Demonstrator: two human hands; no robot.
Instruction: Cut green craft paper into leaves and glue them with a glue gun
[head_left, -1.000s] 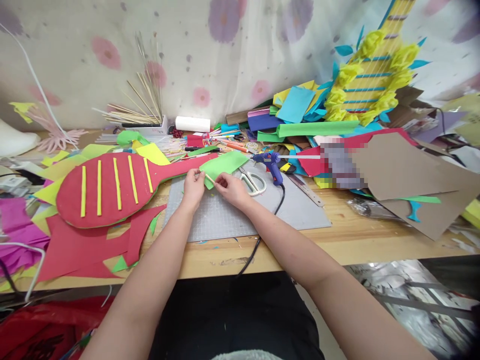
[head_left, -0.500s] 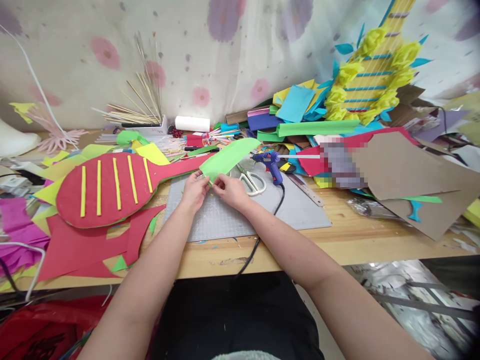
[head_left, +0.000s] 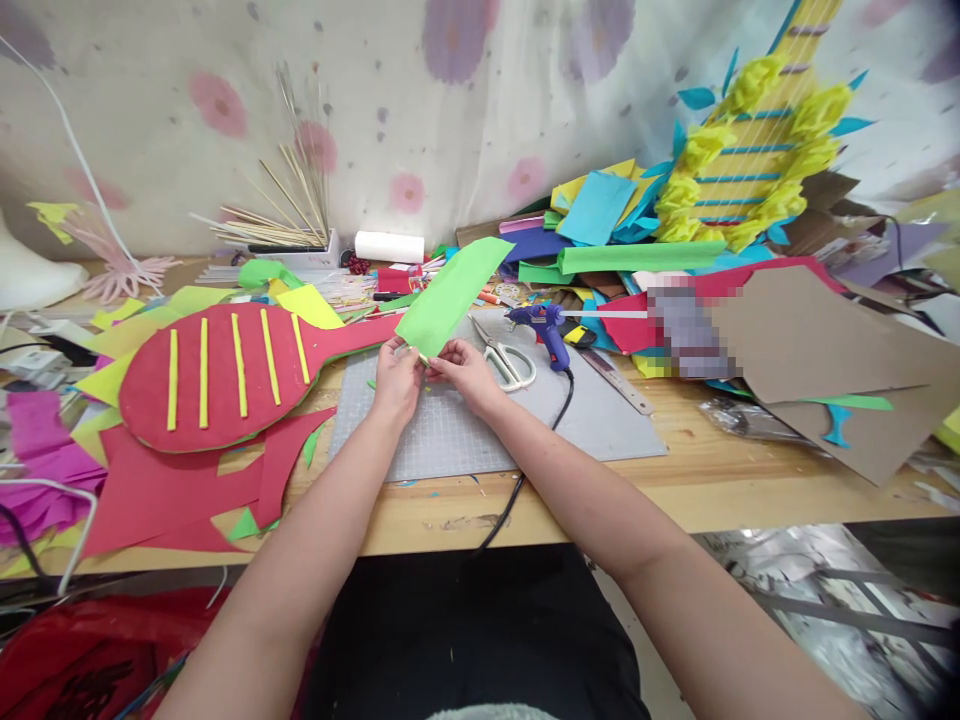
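A strip of green craft paper (head_left: pixel 454 295) stands up from between my two hands, leaning away to the right. My left hand (head_left: pixel 399 378) pinches its near edge at the left corner. Close beside it, my right hand (head_left: pixel 463 372) pinches the same edge with thumb and fingers. The near edge looks folded or rolled where the fingertips press. Under both hands lies a grey cutting mat (head_left: pixel 450 440). White-handled scissors (head_left: pixel 513 366) rest on it just right of my right hand, and a blue glue gun (head_left: pixel 546 330) lies beyond them.
A red guitar-shaped cutout (head_left: pixel 217 375) with yellow strips lies left. A metal ruler (head_left: pixel 616 382) and the glue gun's black cord (head_left: pixel 559 415) are on the right. Brown card sheets (head_left: pixel 832 340) cover the right side. A yellow flowered guitar (head_left: pixel 750 165) leans at the back.
The green paper has swung more upright and shows more of its face. Both hands keep pinching its near edge. The whole view has shifted slightly.
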